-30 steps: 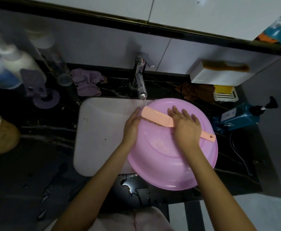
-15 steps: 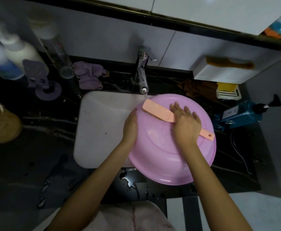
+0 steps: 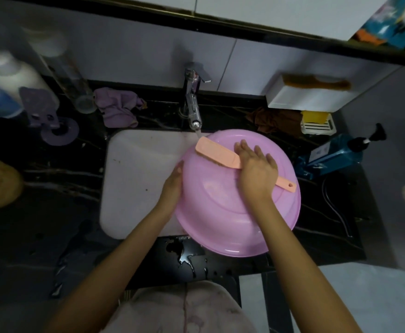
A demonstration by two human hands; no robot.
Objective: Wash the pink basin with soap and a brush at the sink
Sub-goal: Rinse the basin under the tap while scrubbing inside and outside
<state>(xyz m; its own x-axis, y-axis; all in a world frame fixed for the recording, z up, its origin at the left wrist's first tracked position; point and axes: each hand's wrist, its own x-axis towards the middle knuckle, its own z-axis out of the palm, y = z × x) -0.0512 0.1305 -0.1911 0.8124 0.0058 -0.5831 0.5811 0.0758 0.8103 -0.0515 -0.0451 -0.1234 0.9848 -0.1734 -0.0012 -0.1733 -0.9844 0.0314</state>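
Basin (image 3: pixel 232 212) sat upside down, partly over the right of the sink (image 3: pixel 136 188), partly over the counter (image 3: pixel 336 248), far rim under the tap (image 3: pixel 193 109) w/ water running onto it. L hand (image 3: pixel 172 183) gripped the left rim: thumb on the wall, fingers tucked under, out of sight. R hand (image 3: pixel 256 169) lay over the brush (image 3: pixel 218 153) handle, fingers fairly straight and slightly spread, pressing it flat to the base. Its thumb was hidden, so whether it hooked the handle couldn't be told.

Handling, as a guess: thin plastic, light, a bit flexy, wet so slick, esp. on the smooth dome. It would prob. slide or spin under brush pressure. Best hold looked like the rim, not the wall. Brush looked stiff and light; a hold mid-handle, near the head, should give most push.
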